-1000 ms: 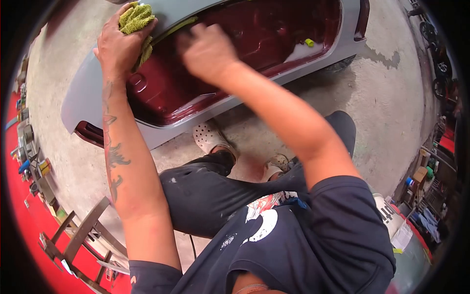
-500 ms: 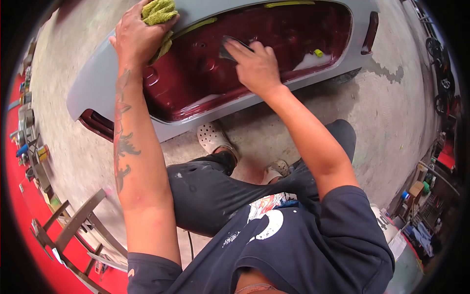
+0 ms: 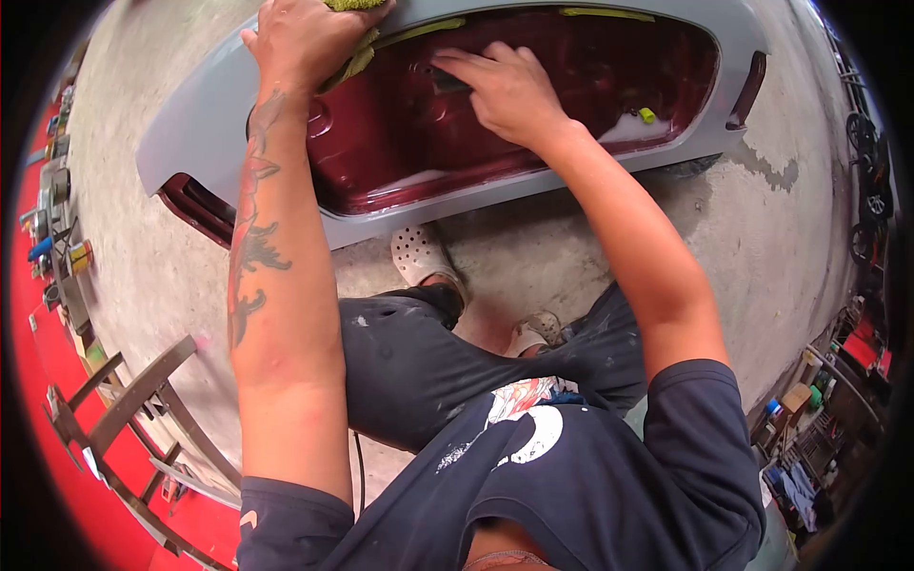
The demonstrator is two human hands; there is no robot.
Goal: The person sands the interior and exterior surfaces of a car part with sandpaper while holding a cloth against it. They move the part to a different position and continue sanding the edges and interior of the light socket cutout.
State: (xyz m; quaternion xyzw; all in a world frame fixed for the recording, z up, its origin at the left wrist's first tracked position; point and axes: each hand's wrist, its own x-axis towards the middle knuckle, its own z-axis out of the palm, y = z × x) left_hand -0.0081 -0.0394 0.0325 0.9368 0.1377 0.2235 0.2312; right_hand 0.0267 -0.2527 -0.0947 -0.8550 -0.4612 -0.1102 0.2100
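A grey car body panel (image 3: 400,221) with a glossy dark red recess (image 3: 390,181) lies in front of me. My left hand (image 3: 309,43) is closed around a yellow-green cloth (image 3: 359,63) at the panel's far left rim; part of the cloth is cut off by the top edge of the view. Over the recess, my right hand (image 3: 519,90) presses a small dark grey pad (image 3: 449,83) against the red surface, fingers stretched along it. The pad is mostly covered by the fingers. Whitish wet patches show along the recess's near edge.
Yellow-green strips (image 3: 609,13) line the recess's far edge, and a small bright yellow piece (image 3: 647,115) sits at its right. A dark slatted frame (image 3: 143,381) stands at lower left. Tools and boxes (image 3: 795,400) crowd the right side; wheels (image 3: 871,190) are farther back.
The panel and both hands appear higher and slightly farther right as the view shifts. My right hand has slid the pad a little along the red surface; my left still holds the cloth.
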